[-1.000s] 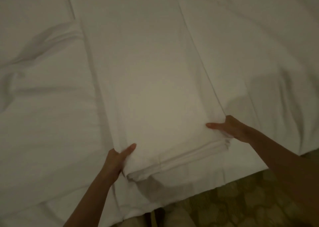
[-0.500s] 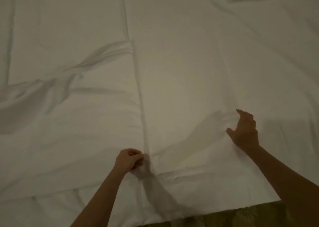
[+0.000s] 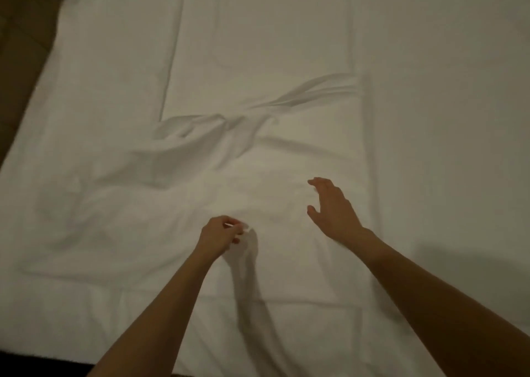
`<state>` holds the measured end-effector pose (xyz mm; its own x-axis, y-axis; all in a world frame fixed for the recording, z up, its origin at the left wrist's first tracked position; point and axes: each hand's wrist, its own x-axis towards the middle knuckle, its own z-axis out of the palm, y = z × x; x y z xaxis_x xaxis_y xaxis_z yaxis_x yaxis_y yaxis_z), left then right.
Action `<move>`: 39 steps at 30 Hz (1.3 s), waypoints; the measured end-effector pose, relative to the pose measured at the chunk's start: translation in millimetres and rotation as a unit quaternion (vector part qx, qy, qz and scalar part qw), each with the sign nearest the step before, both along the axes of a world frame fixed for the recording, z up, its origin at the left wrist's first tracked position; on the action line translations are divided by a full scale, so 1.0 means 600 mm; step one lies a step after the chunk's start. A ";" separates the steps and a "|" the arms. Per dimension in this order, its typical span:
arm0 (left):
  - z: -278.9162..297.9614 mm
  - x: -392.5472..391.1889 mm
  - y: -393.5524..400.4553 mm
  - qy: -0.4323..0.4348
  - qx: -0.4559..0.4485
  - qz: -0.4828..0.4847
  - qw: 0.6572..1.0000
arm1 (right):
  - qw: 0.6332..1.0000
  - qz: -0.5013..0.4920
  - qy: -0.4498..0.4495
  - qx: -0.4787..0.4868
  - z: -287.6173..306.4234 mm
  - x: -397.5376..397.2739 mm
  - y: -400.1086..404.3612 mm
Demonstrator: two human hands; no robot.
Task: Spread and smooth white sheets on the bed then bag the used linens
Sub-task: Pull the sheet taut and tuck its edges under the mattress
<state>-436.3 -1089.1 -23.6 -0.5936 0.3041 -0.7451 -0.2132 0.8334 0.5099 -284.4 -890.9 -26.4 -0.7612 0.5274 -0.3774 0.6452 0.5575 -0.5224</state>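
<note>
Head view: left hand (image 3: 219,234) pinched the white sheet (image 3: 258,118); right hand (image 3: 332,210) hovered spread, nearer the bunched wrinkle (image 3: 252,113) lying beyond both hands.

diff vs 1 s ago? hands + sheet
A second ago both hands gripped the near end of a folded white sheet. Since then it has been opened out across the bed. The right hand let go and now hovers open, fingers spread. The left hand moved from the fold's corner to pinching a raised bit of cloth. Unchanged: the sheet is wrinkled, not yet smoothed.
</note>
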 end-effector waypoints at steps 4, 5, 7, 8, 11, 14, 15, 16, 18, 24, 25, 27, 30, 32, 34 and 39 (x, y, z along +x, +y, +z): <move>0.030 -0.140 -0.056 0.036 0.000 -0.011 0.999 | 1.000 0.015 0.020 -0.009 -0.007 -0.147 -0.058; 0.034 -0.176 -0.067 0.046 -0.001 -0.014 0.999 | 0.999 0.016 0.027 -0.010 -0.009 -0.182 -0.067; 0.037 -0.247 -0.083 0.075 0.005 -0.016 0.997 | 0.999 0.016 0.037 -0.008 -0.012 -0.246 -0.079; 0.037 -0.285 -0.088 0.106 0.011 -0.016 0.994 | 0.999 0.014 0.042 -0.005 -0.013 -0.277 -0.082; 0.043 -0.395 -0.087 0.238 0.015 -0.022 0.971 | 0.998 0.007 0.066 0.013 -0.014 -0.365 -0.077; 0.036 -0.491 -0.072 0.288 -0.007 -0.072 0.955 | 0.995 0.017 0.084 0.053 -0.009 -0.443 -0.066; 0.029 -0.512 -0.069 0.271 -0.037 -0.099 0.957 | 0.995 0.022 0.080 0.064 -0.005 -0.466 -0.064; 0.019 -0.524 -0.067 0.241 -0.069 -0.130 0.959 | 0.994 0.028 0.075 0.072 -0.003 -0.486 -0.064; 0.003 -0.517 -0.068 0.177 -0.134 -0.202 0.954 | 0.993 0.052 0.070 0.083 -0.003 -0.521 -0.071; -0.027 -0.347 -0.089 0.135 -0.147 -0.280 0.939 | 0.944 0.290 -0.091 0.127 -0.031 -0.549 -0.135; -0.030 -0.324 -0.095 0.137 -0.132 -0.274 0.943 | 0.923 0.337 -0.119 0.144 -0.038 -0.546 -0.142; -0.034 -0.300 -0.110 0.133 -0.098 -0.244 0.956 | 0.900 0.381 -0.145 0.157 -0.043 -0.537 -0.147; -0.025 -0.307 -0.131 0.117 -0.059 -0.142 0.981 | 0.918 0.359 -0.120 0.116 -0.035 -0.514 -0.132; -0.017 -0.322 -0.144 0.131 -0.075 -0.123 0.981 | 0.937 0.328 -0.077 0.089 -0.025 -0.501 -0.123; -0.007 -0.333 -0.155 0.149 -0.127 -0.170 0.966 | 0.951 0.298 -0.054 0.063 -0.013 -0.497 -0.118; 0.020 -0.353 -0.169 0.227 -0.156 -0.197 0.941 | 0.969 0.247 -0.019 0.012 0.019 -0.499 -0.114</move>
<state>-648.3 -1190.5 -11.8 -0.7592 0.3763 -0.5310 0.3250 0.9261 0.1917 -583.9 -959.0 -15.3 -0.9085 0.1117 -0.4027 0.3156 0.8151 -0.4858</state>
